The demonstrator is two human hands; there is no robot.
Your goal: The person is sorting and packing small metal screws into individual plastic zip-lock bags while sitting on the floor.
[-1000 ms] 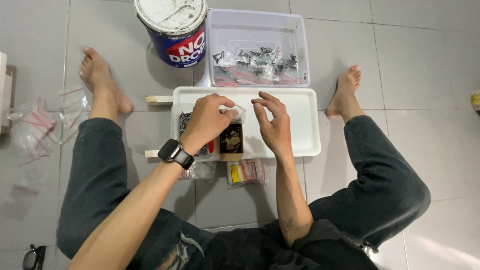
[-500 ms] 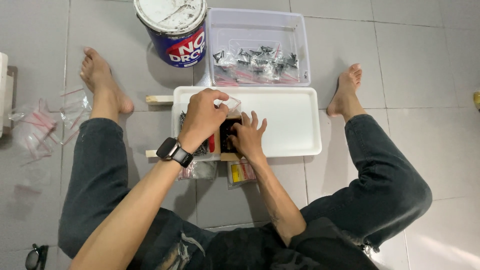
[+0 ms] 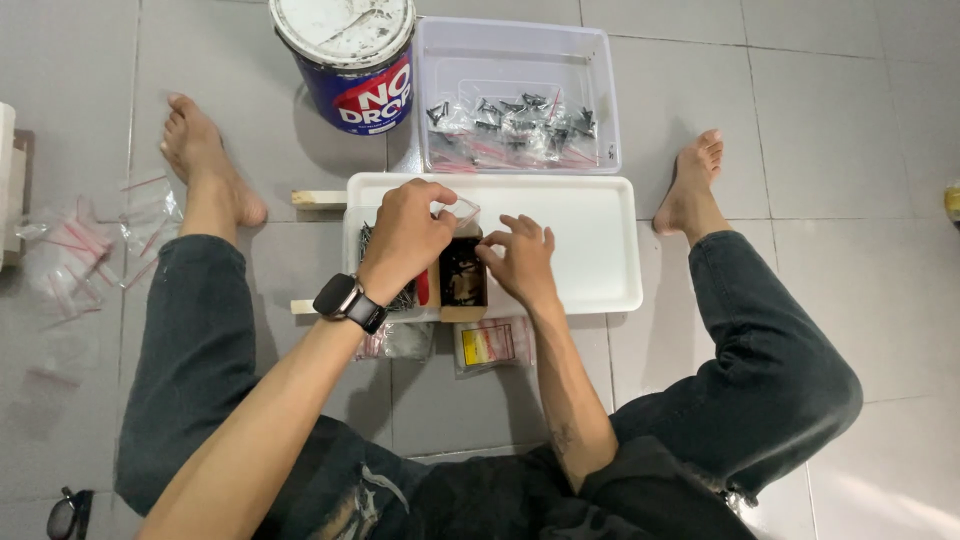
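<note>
A small clear bag [image 3: 462,211] is pinched by the left hand [image 3: 408,235] while the right hand [image 3: 520,262], fingers loosely spread, is rested at the open box of screws [image 3: 462,278] on the white tray [image 3: 590,240].

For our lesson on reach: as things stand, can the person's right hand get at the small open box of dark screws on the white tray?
Probably yes. The right hand sits beside the open box, fingertips at its rim, with nothing between them.

A home floor used as a makeshift workspace: the person sits barefoot on grey floor tiles [image 3: 820,120]. Just beyond the white tray [image 3: 600,230] stand a used paint bucket [image 3: 350,60] and a clear plastic bin [image 3: 520,90] of bagged screws, with loose small bags [image 3: 90,250] well to its left.
</note>
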